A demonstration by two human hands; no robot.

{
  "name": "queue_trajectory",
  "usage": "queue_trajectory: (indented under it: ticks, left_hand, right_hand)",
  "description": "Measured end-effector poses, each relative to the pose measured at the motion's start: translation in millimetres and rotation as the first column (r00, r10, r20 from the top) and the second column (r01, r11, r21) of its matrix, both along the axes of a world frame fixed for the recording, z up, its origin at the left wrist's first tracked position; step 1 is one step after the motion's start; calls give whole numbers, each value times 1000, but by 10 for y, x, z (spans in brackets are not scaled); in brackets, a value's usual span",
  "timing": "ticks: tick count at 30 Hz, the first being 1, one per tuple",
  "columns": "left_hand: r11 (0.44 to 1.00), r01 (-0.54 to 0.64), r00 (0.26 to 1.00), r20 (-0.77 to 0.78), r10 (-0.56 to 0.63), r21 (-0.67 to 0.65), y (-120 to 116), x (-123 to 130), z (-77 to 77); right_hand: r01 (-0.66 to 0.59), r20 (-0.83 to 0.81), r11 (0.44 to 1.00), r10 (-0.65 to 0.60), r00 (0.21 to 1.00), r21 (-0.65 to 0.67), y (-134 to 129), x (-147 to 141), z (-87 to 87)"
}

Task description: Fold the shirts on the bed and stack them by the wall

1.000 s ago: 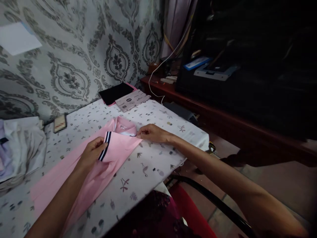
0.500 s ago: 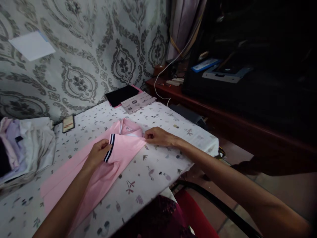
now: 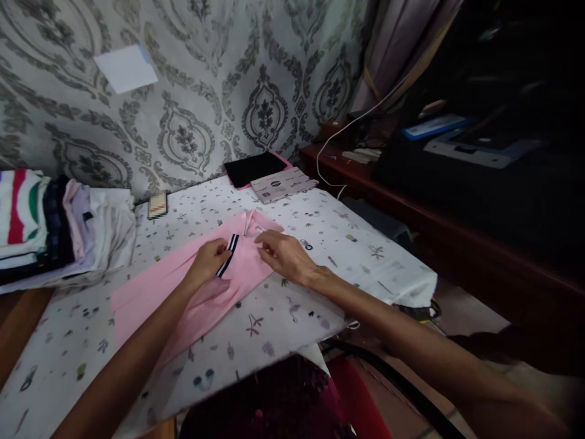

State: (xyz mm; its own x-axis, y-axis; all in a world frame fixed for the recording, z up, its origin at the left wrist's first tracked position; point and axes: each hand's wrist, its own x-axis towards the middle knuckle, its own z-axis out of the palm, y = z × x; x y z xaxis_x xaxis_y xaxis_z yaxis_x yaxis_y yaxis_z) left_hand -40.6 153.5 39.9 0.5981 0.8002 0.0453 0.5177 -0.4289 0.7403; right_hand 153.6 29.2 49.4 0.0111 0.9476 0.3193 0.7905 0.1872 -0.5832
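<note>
White printed tablecloth (image 3: 365, 247), grey scroll-patterned wall (image 3: 187, 137) behind; pink shirt (image 3: 247, 265) on cloth, softly creased; left hand (image 3: 209, 261) pinching navy-striped cuff (image 3: 233, 242), right hand (image 3: 287, 255) by collar (image 3: 266, 220), fingers apart

Left hand (image 3: 209, 261) in a pinch — right hand (image 3: 284, 253) (palm down) loosely curled.

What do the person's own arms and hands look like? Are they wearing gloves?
No gloves! The left hand and right hand are bare. The left arm and right arm look slim, with no sleeves showing. I see no watch or bracelet on either wrist.
</note>
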Motion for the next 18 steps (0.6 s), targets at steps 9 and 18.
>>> queue_trajectory:
  ticks: [9, 18]
  left_hand:
    - [998, -57, 996, -75, 54, -33, -215, -533, 137]
    - [986, -103, 932, -359, 49, -134, -759, -1714, 298]
  right_hand:
    - [-232, 120, 973, 230, 966, 2, 471, -449, -387]
    - [-232, 83, 970, 226, 971, 72, 406, -465, -495]
